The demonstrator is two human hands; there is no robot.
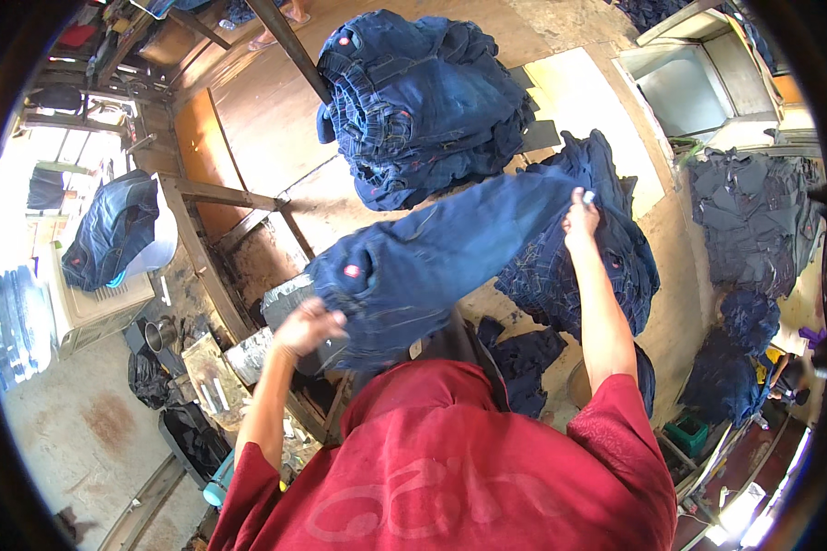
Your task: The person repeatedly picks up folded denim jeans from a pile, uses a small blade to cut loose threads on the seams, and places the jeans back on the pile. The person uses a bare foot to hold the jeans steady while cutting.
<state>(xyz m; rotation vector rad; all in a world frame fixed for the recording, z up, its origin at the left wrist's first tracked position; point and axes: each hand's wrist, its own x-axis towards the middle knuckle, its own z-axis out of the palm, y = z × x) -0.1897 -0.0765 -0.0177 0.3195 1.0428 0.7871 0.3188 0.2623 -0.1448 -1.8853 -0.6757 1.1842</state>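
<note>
A pair of blue denim jeans (459,234) stretches across in front of me, with its elastic-looking waist at the left and a small red-and-white tag near it. My right hand (580,223) is closed on the leg end at the right; something small and pale shows at its fingertips, too small to name. Beside the waist end is my left hand (311,329), smeared by motion, so its grip on the cloth cannot be made out. Under and beyond the right end lies a heap of dark blue jeans (616,262).
A tall stack of folded jeans (423,101) stands ahead. At left, more jeans (115,230) lie on a pale box-shaped appliance (101,308). Dark garments (753,220) are piled at far right, near a green basket (686,433). A wooden frame (202,248) stands left of me.
</note>
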